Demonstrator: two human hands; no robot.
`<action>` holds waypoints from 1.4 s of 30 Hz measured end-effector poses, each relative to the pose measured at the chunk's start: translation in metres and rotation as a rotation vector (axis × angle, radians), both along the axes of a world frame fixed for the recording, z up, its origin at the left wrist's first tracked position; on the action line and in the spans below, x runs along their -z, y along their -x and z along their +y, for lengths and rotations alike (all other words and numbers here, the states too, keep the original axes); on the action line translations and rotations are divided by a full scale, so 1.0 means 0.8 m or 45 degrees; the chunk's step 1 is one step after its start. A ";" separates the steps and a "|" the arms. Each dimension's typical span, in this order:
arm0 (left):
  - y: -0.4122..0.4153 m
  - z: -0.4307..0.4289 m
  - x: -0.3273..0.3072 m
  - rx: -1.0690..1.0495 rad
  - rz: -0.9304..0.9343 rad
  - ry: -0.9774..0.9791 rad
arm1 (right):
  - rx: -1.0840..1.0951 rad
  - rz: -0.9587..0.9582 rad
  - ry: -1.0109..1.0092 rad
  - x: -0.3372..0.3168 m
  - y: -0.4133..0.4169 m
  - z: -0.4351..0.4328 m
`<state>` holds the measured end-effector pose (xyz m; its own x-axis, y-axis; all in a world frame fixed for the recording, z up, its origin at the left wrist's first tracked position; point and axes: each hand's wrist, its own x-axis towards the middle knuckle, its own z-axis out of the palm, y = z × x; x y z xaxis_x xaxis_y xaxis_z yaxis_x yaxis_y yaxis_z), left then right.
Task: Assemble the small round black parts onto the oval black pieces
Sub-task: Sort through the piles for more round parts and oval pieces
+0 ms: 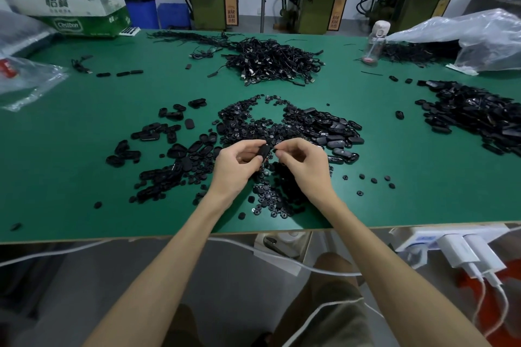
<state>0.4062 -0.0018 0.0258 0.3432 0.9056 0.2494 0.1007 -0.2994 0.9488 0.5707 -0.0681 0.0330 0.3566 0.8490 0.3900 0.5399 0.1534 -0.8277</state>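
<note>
— Where is the oval black piece (264,151)?
— In the left hand (239,163), lifted above the tabletop (84,135). The thumb lies over its top and the curled fingers (253,160) close beneath it. The piece juts out, tilted, to the right of the fingertips.
— And the right hand (303,162)?
— Just beside it. Its thumb and forefinger are pinched together, with the tips at the free end of the piece. Whether a round part sits in that pinch I cannot tell; anything there is too small and dark.
— What lies under the hands?
— The heap of small round parts (248,127), which runs from beyond the fingertips back toward the near edge. Loose oval pieces (335,132) are piled to its right, with more spread to its left. A tangle of cables (270,62) lies farther back.
</note>
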 end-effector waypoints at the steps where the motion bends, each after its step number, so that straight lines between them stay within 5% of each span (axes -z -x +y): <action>1: 0.001 0.000 0.000 -0.011 -0.002 -0.007 | -0.005 0.034 -0.006 0.001 -0.002 0.000; 12: 0.002 0.000 0.000 0.024 -0.069 0.033 | -0.056 0.173 -0.031 0.006 -0.007 0.003; 42: 0.001 0.003 0.007 0.189 -0.190 0.120 | 0.007 0.026 0.000 -0.001 0.002 -0.004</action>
